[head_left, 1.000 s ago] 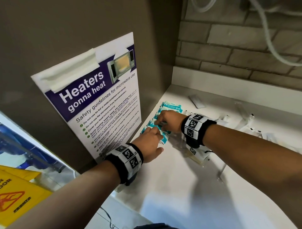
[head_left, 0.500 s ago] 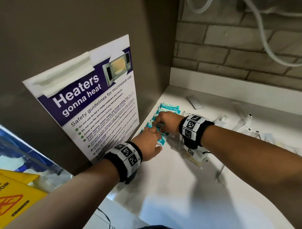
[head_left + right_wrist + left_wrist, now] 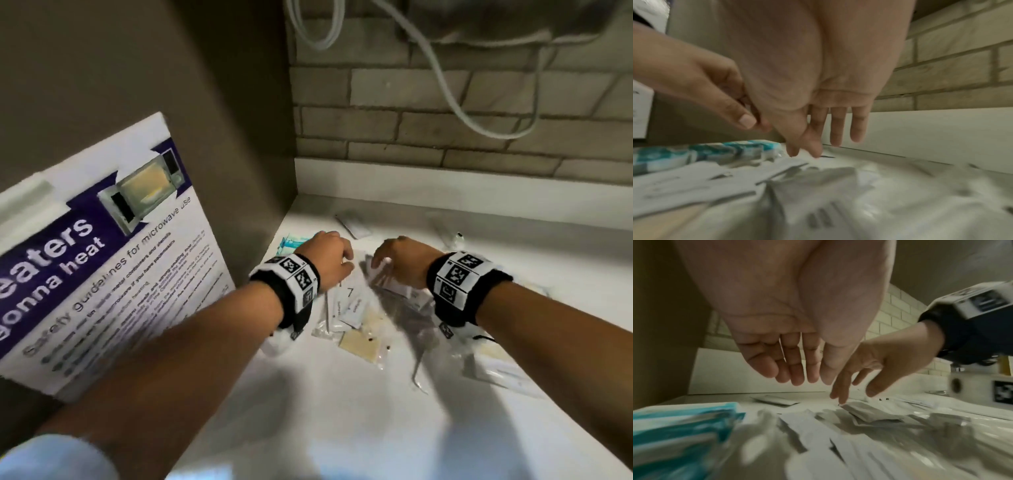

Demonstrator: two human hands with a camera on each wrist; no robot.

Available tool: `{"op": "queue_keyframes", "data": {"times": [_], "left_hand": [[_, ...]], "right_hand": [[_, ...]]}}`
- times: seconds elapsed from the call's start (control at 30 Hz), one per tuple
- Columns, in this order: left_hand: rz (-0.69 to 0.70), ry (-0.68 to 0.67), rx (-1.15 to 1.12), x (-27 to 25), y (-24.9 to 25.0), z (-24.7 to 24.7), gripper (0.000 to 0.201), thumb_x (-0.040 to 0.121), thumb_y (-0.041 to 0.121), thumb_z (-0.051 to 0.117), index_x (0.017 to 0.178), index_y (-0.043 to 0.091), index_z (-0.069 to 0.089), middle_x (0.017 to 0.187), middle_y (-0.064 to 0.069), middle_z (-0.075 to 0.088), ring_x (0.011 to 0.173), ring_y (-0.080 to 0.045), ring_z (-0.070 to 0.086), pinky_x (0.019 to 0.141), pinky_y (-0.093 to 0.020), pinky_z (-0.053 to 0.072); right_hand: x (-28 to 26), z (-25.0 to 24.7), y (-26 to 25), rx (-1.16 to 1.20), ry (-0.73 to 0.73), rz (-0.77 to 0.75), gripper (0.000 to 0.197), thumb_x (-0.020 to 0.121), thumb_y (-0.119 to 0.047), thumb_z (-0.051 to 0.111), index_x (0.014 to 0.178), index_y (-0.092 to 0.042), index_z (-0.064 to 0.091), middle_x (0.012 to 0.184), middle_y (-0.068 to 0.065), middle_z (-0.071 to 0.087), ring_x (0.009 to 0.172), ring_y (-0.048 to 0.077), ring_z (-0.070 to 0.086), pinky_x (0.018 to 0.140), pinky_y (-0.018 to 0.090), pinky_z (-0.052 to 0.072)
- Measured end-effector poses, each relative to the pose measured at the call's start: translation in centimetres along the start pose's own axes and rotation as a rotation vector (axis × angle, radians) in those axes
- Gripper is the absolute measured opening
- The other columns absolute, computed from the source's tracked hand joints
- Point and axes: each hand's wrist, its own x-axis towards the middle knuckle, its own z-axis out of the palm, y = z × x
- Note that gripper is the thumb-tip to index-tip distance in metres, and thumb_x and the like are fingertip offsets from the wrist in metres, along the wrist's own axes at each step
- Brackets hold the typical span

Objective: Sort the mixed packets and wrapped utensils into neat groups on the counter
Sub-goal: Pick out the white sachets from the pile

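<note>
Two hands, left hand (image 3: 327,258), right hand (image 3: 404,262), empty, fingers loose, over uncounted packets (image 3: 352,305).

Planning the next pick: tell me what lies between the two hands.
Head view: white paper packets lie on the counter between left hand and right hand.

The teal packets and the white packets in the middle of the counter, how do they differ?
The teal packets are printed teal and white; the white packets are plain with small dark print. The teal packets lie together in a row by the side wall; the white packets lie mixed among clear wrappers. Both are flat and rest on the counter, held by neither hand.
</note>
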Motion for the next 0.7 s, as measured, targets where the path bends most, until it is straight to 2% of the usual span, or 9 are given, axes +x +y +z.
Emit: {"op": "queue_keyframes", "data": {"times": [0.1,0.2,0.27,0.3,0.37,0.43,0.57,0.63,0.7], "left_hand": [[0.013,-0.053,0.030,5.1,1.6,0.8,0.036,0.092,0.029,0.060,0.125,0.016,0.061,0.133,-0.006,0.057,0.122,-0.025,0.054,0.103,-0.031,0.042],[-0.012,-0.159,0.130,9.5,2.3,2.0,0.044,0.092,0.026,0.055,0.133,0.011,0.056,0.139,-0.013,0.055,0.126,-0.030,0.052,0.104,-0.032,0.041],[-0.034,-0.187,0.214,11.3,2.0,2.5,0.038,0.089,0.027,0.053,0.121,0.010,0.062,0.129,-0.015,0.062,0.115,-0.033,0.059,0.096,-0.034,0.047],[-0.050,-0.201,0.234,12.0,2.0,2.7,0.035,0.088,0.027,0.053,0.117,0.009,0.064,0.125,-0.016,0.064,0.111,-0.034,0.061,0.092,-0.034,0.048],[-0.070,-0.223,0.269,13.0,1.8,3.1,0.038,0.090,0.029,0.053,0.120,0.007,0.061,0.128,-0.017,0.061,0.115,-0.034,0.059,0.094,-0.034,0.047],[-0.082,-0.210,0.303,13.5,1.4,3.2,0.044,0.092,0.034,0.050,0.123,0.006,0.060,0.130,-0.018,0.059,0.116,-0.035,0.058,0.097,-0.036,0.047],[-0.027,-0.167,0.322,13.7,1.0,3.2,0.038,0.089,0.031,0.054,0.113,0.005,0.066,0.118,-0.017,0.066,0.108,-0.036,0.062,0.093,-0.037,0.050],[-0.029,-0.167,0.308,13.2,1.3,3.1,0.035,0.091,0.029,0.052,0.111,0.004,0.067,0.114,-0.018,0.067,0.105,-0.035,0.063,0.089,-0.036,0.050],[-0.017,-0.146,0.269,12.4,1.8,2.8,0.031,0.094,0.025,0.048,0.104,0.004,0.067,0.108,-0.019,0.069,0.099,-0.037,0.064,0.083,-0.035,0.050]], "right_hand": [[-1.6,-0.4,1.8,-0.046,-0.133,0.020,0.040,0.090,-0.014,0.051,0.128,-0.027,0.058,0.133,0.003,0.058,0.122,0.028,0.054,0.102,0.040,0.046],[-1.9,-0.3,3.1,-0.030,-0.215,0.046,0.058,0.088,-0.005,0.057,0.141,-0.026,0.047,0.143,-0.002,0.049,0.132,0.024,0.046,0.108,0.035,0.040],[-1.6,-0.3,3.1,-0.061,-0.210,0.022,0.062,0.084,-0.009,0.065,0.140,-0.028,0.047,0.142,-0.001,0.050,0.130,0.026,0.047,0.106,0.039,0.043],[-1.3,-0.3,3.2,-0.091,-0.210,0.018,0.057,0.084,-0.014,0.066,0.137,-0.027,0.050,0.140,0.001,0.051,0.128,0.028,0.047,0.104,0.041,0.044],[-0.9,-0.4,3.3,-0.061,-0.183,0.032,0.041,0.087,-0.022,0.060,0.127,-0.028,0.058,0.130,0.004,0.058,0.120,0.028,0.052,0.099,0.042,0.048],[-0.4,-0.5,3.6,0.004,-0.154,0.019,0.033,0.090,-0.023,0.055,0.121,-0.032,0.063,0.122,0.000,0.064,0.113,0.024,0.057,0.096,0.040,0.050],[0.5,-0.7,4.0,0.080,-0.128,0.039,0.039,0.093,-0.018,0.048,0.123,-0.038,0.063,0.121,-0.007,0.067,0.111,0.017,0.059,0.095,0.031,0.049],[0.7,-1.0,3.8,0.098,-0.084,0.059,0.037,0.096,-0.020,0.046,0.124,-0.037,0.062,0.121,-0.003,0.067,0.112,0.020,0.058,0.095,0.032,0.047],[0.7,-1.3,3.8,0.128,-0.028,0.090,0.030,0.098,-0.023,0.045,0.124,-0.028,0.060,0.118,0.005,0.067,0.106,0.025,0.060,0.091,0.034,0.047]]}}
